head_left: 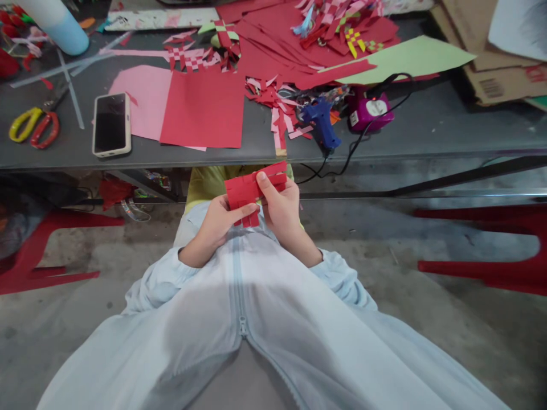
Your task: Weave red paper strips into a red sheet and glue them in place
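Observation:
Above my lap, just in front of the table edge, I hold a piece of red paper [241,192] cut into strips that seem to cross one another. My left hand [219,224] pinches its lower left part, thumb lying across the front. On the right side, my right hand [281,206] grips the paper with the thumb pressed on top near the upper strips. The fingers behind the paper are hidden. Straight ahead on the table lie a flat red sheet [204,108] and a pink sheet [145,97] partly under it.
A blue glue gun [321,122] with a cable lies beside a purple box [371,114]. Scissors [36,126] and a phone [111,124] are at the left. Paper scraps [282,108] and a green sheet [410,60] lie farther back. Red stools [491,267] stand on both sides.

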A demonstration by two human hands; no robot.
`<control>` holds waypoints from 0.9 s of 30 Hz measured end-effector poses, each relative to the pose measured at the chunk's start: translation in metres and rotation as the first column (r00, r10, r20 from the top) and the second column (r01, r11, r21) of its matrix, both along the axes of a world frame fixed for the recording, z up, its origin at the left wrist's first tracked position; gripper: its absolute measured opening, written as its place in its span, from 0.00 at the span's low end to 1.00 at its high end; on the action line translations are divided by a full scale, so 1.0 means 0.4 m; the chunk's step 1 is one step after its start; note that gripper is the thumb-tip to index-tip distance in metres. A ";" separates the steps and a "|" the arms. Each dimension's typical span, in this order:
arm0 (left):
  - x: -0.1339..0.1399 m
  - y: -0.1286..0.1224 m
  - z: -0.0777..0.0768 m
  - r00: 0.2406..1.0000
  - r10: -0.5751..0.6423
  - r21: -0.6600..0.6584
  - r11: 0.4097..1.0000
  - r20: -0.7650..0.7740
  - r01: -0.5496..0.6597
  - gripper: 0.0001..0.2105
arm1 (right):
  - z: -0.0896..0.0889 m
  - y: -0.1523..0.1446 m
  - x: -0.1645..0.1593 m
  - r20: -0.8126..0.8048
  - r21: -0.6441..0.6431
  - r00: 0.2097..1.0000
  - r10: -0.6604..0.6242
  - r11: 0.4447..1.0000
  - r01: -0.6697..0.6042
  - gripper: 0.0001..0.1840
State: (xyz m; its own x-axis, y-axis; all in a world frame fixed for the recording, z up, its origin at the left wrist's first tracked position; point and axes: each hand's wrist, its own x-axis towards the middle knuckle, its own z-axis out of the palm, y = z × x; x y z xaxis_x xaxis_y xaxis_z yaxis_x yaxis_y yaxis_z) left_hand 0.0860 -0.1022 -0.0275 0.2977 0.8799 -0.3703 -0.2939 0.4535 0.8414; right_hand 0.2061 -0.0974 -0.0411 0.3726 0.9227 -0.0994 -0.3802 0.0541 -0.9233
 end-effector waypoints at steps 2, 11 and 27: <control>-0.002 0.002 -0.001 1.000 -0.001 0.029 1.000 -0.003 0.001 0.22 | 0.003 0.000 0.003 -0.004 -0.010 1.000 0.019 1.000 -0.019 0.24; -0.023 0.026 0.003 0.977 0.198 0.313 0.935 -0.076 -0.165 0.18 | 0.009 -0.004 0.013 0.028 0.007 0.995 0.099 0.995 -0.099 0.23; -0.043 0.012 0.033 0.874 0.387 0.641 0.758 -0.295 -0.119 0.13 | 0.080 -0.037 0.026 0.678 0.292 0.718 -0.158 0.954 -0.065 0.03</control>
State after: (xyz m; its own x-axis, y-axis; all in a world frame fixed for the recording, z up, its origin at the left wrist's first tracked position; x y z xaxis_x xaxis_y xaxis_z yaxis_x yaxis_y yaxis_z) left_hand 0.0689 -0.0973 -0.0142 -0.0194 0.9766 0.2140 0.0860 -0.2116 0.9736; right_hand 0.2165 -0.1122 -0.0090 0.2761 0.8465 0.4553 0.3630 0.3467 -0.8649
